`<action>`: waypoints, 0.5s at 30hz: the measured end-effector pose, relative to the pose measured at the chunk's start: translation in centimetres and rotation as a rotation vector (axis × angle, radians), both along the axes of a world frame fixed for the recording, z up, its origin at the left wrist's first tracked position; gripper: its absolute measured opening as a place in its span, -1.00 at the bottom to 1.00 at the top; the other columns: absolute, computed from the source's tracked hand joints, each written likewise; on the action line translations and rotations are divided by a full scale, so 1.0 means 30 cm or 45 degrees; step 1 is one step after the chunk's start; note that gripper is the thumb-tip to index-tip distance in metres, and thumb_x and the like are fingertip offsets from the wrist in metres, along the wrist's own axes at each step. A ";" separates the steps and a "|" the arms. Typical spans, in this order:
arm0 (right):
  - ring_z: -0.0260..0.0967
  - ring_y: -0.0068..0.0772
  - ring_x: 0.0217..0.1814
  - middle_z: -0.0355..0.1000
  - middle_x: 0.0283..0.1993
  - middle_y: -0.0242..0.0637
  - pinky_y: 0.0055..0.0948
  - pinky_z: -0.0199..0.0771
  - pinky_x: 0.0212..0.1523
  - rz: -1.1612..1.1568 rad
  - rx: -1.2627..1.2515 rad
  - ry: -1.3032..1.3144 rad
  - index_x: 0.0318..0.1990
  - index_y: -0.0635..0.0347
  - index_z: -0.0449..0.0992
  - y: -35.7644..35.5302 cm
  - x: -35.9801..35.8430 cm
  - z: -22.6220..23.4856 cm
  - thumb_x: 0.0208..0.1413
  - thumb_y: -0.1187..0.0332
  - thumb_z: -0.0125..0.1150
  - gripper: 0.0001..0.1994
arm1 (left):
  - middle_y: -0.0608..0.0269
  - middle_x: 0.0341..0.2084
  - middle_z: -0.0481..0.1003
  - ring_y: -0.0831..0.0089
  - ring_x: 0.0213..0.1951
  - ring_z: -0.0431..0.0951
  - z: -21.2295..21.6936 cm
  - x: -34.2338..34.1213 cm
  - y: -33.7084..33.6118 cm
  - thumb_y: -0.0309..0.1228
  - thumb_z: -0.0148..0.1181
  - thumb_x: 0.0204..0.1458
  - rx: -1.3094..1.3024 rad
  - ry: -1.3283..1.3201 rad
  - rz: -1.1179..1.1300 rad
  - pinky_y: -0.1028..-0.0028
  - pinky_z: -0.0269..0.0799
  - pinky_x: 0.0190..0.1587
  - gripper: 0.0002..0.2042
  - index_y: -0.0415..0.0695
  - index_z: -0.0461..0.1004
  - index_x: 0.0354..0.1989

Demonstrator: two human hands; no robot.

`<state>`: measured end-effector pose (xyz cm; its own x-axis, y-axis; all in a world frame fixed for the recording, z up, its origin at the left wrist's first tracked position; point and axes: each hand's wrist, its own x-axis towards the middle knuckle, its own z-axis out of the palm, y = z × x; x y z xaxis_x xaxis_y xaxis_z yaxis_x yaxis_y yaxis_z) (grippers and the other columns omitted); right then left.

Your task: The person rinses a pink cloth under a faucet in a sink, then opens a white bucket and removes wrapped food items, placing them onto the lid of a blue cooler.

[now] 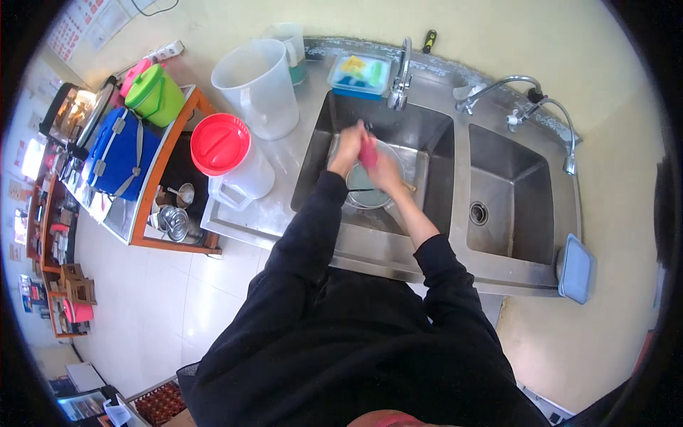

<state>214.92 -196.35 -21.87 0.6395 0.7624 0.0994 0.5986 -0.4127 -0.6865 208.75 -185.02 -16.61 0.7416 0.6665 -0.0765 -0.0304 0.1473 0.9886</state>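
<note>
Both my hands are together over the left sink basin. Between them is a small dark pink thing, soft-looking like a cloth; its exact kind is unclear. My left hand is closed at its left side. My right hand is closed round its right side, a little nearer to me. Below the hands, in the basin, sits a round, pale, see-through bowl. A thin dark stick or handle crosses it, and a light brown handle end shows at its right. My hands hide part of the bowl.
A tap rises behind the basin, beside a tub of sponges. Left on the counter stand a large clear jug and a red-lidded pitcher. The right basin has two curved taps behind it; a blue tray leans at its right edge.
</note>
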 end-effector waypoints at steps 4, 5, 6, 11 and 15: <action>0.41 0.12 -0.09 0.46 -0.20 0.09 -0.11 0.42 -0.14 -0.016 0.115 0.062 -0.20 0.15 0.52 -0.175 -0.023 -0.333 -0.06 0.35 0.15 -0.76 | -0.18 -0.11 0.46 0.13 0.03 0.43 -0.349 -0.225 0.006 -0.10 -0.20 0.20 0.656 0.783 -0.332 0.25 0.29 0.04 -0.52 -0.32 0.47 -0.13; 0.41 0.12 -0.09 0.46 -0.20 0.09 -0.11 0.42 -0.14 -0.035 0.095 0.080 -0.20 0.15 0.52 -0.191 0.000 -0.345 -0.06 0.35 0.15 -0.76 | -0.18 -0.11 0.46 0.13 0.03 0.43 -0.293 -0.200 -0.007 -0.10 -0.20 0.20 0.640 0.794 -0.360 0.25 0.29 0.04 -0.52 -0.32 0.47 -0.13; 0.44 0.07 -0.13 0.48 -0.23 0.05 -0.15 0.41 -0.16 -0.170 0.198 0.199 -0.21 0.20 0.52 -0.153 0.002 -0.304 -0.07 0.36 0.16 -0.76 | -0.20 -0.02 0.38 0.10 0.11 0.33 -0.250 -0.212 0.032 0.00 -0.22 0.19 0.485 0.780 -0.507 0.26 0.20 0.12 -0.44 -0.33 0.37 -0.02; 0.45 -0.31 -0.29 0.52 -0.33 -0.18 -0.30 0.37 -0.24 -0.595 0.484 0.496 -0.28 0.35 0.49 -0.007 -0.101 -0.020 -0.05 0.31 0.19 -0.74 | -0.10 0.17 0.23 0.18 0.19 0.25 -0.155 -0.284 -0.058 0.14 -0.32 0.18 0.529 0.592 -0.290 0.29 0.20 0.16 -0.29 -0.33 0.21 0.17; 0.44 -0.29 -0.24 0.50 -0.28 -0.17 -0.33 0.38 -0.22 -0.369 0.411 0.451 -0.23 0.32 0.50 -0.040 -0.206 -0.007 0.02 0.29 0.17 -0.74 | -0.12 0.04 0.29 0.15 0.08 0.32 -0.066 -0.296 -0.208 0.04 -0.08 0.14 0.251 -0.213 -0.182 0.31 0.18 0.14 -0.39 -0.35 0.24 0.06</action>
<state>208.73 -197.55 -22.08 0.8552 0.5167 0.0395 0.2018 -0.2619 -0.9437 199.86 -191.26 -18.58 0.8206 0.5440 0.1753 -0.1881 -0.0327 0.9816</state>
